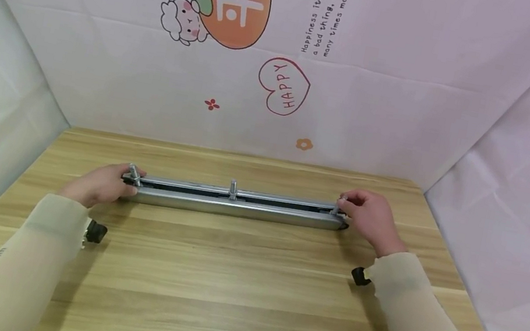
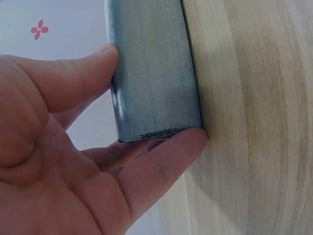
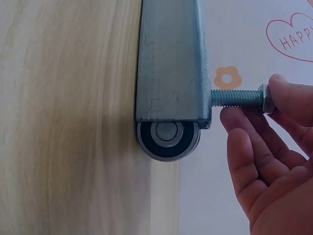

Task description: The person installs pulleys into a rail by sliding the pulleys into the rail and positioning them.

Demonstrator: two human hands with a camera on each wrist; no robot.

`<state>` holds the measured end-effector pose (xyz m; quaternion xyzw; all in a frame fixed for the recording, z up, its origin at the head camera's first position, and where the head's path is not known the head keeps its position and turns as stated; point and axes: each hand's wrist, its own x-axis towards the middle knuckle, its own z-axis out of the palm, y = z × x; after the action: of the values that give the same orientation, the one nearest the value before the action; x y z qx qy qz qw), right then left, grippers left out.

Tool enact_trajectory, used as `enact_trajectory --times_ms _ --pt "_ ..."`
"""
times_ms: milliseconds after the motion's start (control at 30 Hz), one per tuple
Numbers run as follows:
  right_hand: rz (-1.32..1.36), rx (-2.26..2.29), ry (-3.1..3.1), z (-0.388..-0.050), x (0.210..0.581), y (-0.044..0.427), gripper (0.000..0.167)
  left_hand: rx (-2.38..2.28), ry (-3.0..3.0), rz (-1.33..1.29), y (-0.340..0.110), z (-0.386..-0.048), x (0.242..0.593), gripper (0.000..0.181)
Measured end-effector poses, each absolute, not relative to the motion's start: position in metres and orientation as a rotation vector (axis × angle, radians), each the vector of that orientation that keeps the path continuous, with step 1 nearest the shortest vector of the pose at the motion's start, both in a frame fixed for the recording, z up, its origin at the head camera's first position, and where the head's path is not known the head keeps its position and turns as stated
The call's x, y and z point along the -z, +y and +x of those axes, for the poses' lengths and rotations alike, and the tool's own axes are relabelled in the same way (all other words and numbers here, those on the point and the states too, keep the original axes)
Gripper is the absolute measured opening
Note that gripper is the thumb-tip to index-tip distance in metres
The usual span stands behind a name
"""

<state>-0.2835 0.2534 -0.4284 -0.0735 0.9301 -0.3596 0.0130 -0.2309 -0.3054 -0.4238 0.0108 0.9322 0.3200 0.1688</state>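
Note:
A grey metal channel rail point(image 1: 236, 209) lies lengthwise across the table, its open slot facing up. My left hand point(image 1: 104, 183) holds its left end; in the left wrist view the thumb presses the upper edge and the fingers wrap the end. Beside that thumb a threaded bolt point(image 1: 134, 174) leans out of the slot, and a second bolt point(image 1: 233, 189) stands upright mid-rail. At the right end my right hand point(image 1: 373, 217) pinches a hex nut point(image 3: 267, 99) at the top of a third bolt point(image 3: 237, 98). A bearing wheel point(image 3: 168, 139) pokes out below the rail's end there.
The wooden table point(image 1: 220, 299) extends in front of the rail. A white printed cloth point(image 1: 389, 93) hangs behind it, with more cloth at both sides. Black wrist devices point(image 1: 96, 231) show under the sleeves.

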Motion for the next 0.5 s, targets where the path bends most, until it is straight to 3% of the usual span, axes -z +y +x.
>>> enact_trajectory --times_ms 500 --pt "-0.228 1.176 2.879 -0.286 0.429 0.238 0.018 -0.947 2.64 -0.021 -0.304 -0.231 0.423 0.054"
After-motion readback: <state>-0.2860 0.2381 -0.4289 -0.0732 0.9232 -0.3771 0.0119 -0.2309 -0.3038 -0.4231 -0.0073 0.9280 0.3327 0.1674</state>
